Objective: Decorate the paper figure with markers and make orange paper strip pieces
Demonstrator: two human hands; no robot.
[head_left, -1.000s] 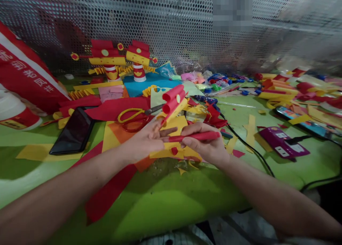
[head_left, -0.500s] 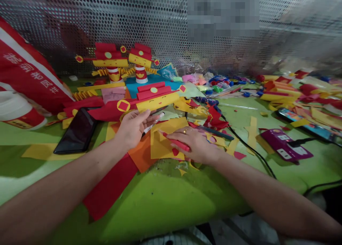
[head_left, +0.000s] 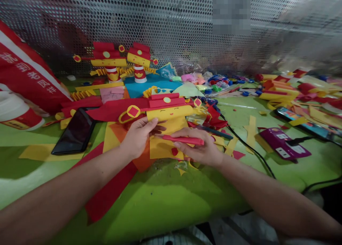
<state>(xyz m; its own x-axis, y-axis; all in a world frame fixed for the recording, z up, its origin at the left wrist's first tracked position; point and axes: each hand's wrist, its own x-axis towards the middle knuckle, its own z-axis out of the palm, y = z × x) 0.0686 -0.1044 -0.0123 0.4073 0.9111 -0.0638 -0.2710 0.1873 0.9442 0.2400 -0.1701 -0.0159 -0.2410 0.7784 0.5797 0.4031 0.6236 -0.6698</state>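
My left hand (head_left: 137,136) is closed on the lower left edge of a paper figure head (head_left: 169,112), a yellow roll with a drawn smiling face under a red hat. Red-and-yellow paper coins stick out at both its sides. Closed round a slim red-handled tool (head_left: 184,139), my right hand (head_left: 200,145) is just below and right of the head. The tool's thin tip points left towards my left fingers; its exact kind I cannot tell. Under both hands lie a yellow paper sheet (head_left: 162,148), an orange sheet (head_left: 143,159) and red paper (head_left: 112,191).
Two finished-looking paper figures (head_left: 109,61) on cups stand at the back. To the left are a black phone (head_left: 76,131), a paper cup (head_left: 18,111) and a red bag (head_left: 29,70). A purple power strip (head_left: 283,143) with a black cable lies right, among paper scraps.
The paper head has moved right and slightly down with my left hand. My right hand has lifted the red-handled tool off the yellow sheet and turned it nearly level. The marker near my left fingers is now hidden.
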